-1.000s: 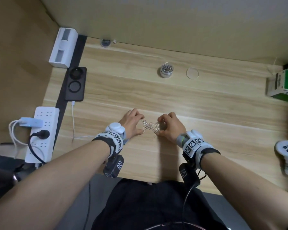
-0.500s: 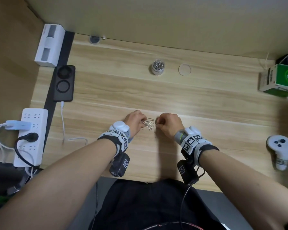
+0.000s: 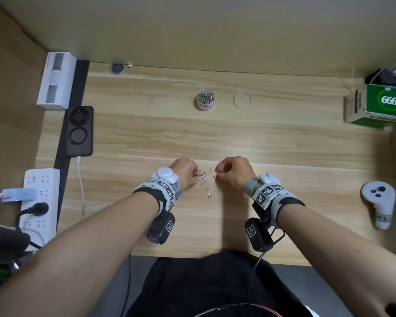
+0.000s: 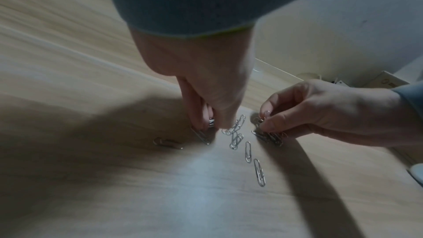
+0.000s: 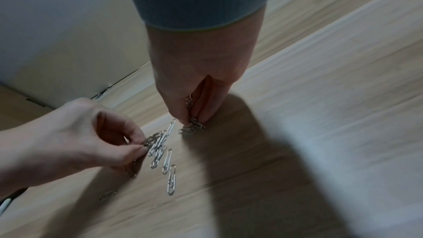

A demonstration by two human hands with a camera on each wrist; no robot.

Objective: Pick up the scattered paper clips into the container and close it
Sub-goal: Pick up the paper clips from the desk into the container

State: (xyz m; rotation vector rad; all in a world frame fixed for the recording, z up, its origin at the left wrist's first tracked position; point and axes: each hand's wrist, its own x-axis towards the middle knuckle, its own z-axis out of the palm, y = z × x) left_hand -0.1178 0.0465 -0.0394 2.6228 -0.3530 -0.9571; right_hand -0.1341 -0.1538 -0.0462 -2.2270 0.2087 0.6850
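Several silver paper clips lie loose on the wooden desk between my hands. My left hand pinches a small bunch of clips at its fingertips, low over the desk. My right hand pinches another bunch of clips just to the right. More loose clips trail toward me, and one clip lies apart on the left. The small clear container, holding clips, stands open far back at centre. Its round clear lid lies flat to its right.
A black charging pad, a white box and a white power strip line the left edge. A green carton sits back right. A white controller lies at the right.
Both hands closed in on the clip pile and pinched bunches from it; now they have drawn slightly apart, leaving a short trail of loose clips between them.
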